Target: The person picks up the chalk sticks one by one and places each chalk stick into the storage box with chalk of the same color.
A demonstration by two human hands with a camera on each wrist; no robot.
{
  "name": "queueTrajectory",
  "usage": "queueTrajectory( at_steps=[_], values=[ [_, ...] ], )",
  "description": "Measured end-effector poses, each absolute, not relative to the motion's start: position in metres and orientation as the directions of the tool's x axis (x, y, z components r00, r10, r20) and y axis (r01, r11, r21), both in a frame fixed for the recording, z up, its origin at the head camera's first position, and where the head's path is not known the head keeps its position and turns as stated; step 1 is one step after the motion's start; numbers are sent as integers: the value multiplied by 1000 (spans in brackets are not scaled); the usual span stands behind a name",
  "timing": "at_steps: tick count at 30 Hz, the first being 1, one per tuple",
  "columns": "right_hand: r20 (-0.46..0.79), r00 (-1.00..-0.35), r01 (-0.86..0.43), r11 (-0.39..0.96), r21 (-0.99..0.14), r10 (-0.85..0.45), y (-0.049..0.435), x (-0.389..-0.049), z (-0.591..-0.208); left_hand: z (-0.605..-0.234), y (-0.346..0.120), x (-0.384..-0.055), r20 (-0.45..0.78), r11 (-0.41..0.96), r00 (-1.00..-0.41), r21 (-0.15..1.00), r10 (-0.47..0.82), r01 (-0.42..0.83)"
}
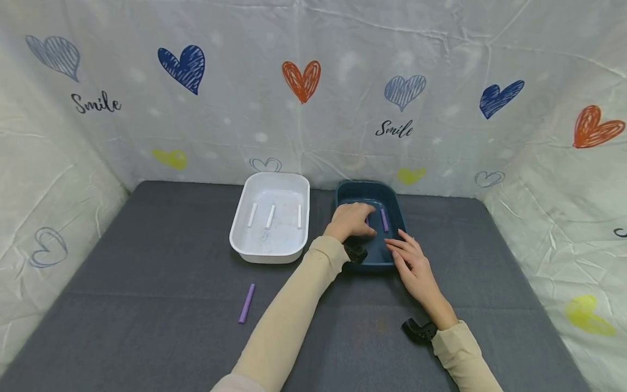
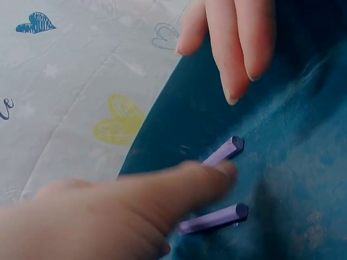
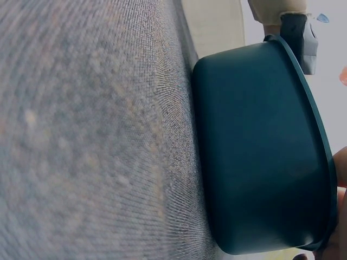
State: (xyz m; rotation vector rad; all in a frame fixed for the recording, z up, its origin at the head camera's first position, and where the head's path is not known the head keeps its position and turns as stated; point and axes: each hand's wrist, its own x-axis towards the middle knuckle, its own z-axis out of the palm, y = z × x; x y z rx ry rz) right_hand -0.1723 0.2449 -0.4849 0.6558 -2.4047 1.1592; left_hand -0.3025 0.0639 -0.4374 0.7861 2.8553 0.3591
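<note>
My left hand (image 1: 350,220) reaches over the dark blue tray (image 1: 379,253), thumb and fingers spread apart with nothing between them. Two purple chalk-like sticks lie on the tray floor beneath it; the left wrist view shows one stick (image 2: 214,219) beside the thumb and another stick (image 2: 225,150) partly hidden behind it. At the tray's near right corner, my right hand (image 1: 413,269) rests with its extended fingers over the rim. In the right wrist view the tray's outer wall (image 3: 260,151) stands on the cloth, with fingers (image 3: 340,168) at its rim.
Left of the blue tray stands a white tray (image 1: 269,250) with white sticks (image 1: 270,216) inside. A loose purple stick (image 1: 247,304) lies on the grey cloth (image 1: 147,305) in front of it. Behind the trays hangs a white curtain (image 1: 235,109) printed with hearts.
</note>
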Motion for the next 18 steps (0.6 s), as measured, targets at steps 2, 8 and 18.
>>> queueTrajectory(
  at_steps=[2, 8, 18],
  values=[
    [524, -818, -558, 549, -622, -238, 245, -172, -485, -436, 64, -303, -75, 826, -858, 324, 508, 461],
    [530, -814, -566, 537, -626, -240, 243, -172, -486, -427, 64, -301, -107, 798, -882, 485, 460, 357],
    [537, -805, -576, 544, -610, -250, 245, -172, -486, -411, 60, -292, -133, 789, -868, 499, 478, 358]
  ],
)
